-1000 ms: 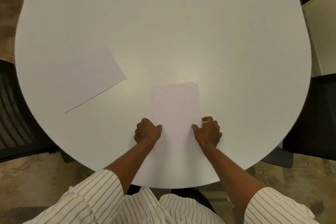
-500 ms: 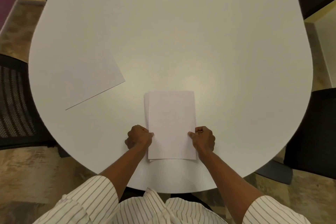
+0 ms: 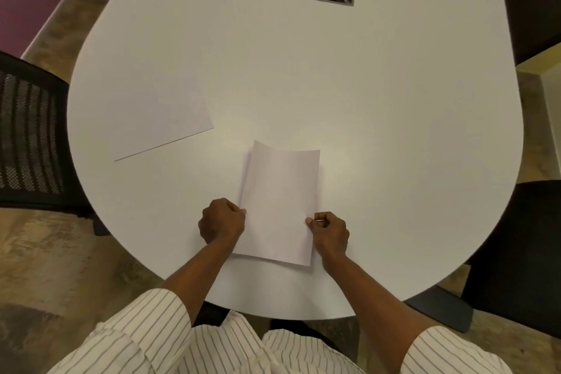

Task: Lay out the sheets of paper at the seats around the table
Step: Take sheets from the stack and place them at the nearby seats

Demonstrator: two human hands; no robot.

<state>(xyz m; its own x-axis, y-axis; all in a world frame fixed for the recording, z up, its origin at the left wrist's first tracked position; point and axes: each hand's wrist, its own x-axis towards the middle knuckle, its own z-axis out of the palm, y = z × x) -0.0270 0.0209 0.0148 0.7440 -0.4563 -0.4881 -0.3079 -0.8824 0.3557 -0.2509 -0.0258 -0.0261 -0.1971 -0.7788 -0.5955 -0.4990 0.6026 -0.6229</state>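
A black chair [image 3: 27, 136] stands at the left edge of the tabletop [image 3: 364, 100]. One sheet [image 3: 161, 121] lies flat in front of it, turned toward that seat, so that place looks done. In the middle, close to the near edge, is the pile of paper [image 3: 279, 206]. The left hand [image 3: 221, 222] holds its left side, with curled fingers [image 3: 238, 209] pinching the edge. The right hand [image 3: 329, 234] holds the right side, with thumb and first finger pinching the paper. I think both hands hold on so the pile does not slide or get messy. The top sheet [image 3: 285, 179] curls up at its far left corner, so it may be the one picked for the next seat. A dark chair [image 3: 516, 237] sits at the right edge with no sheet yet.
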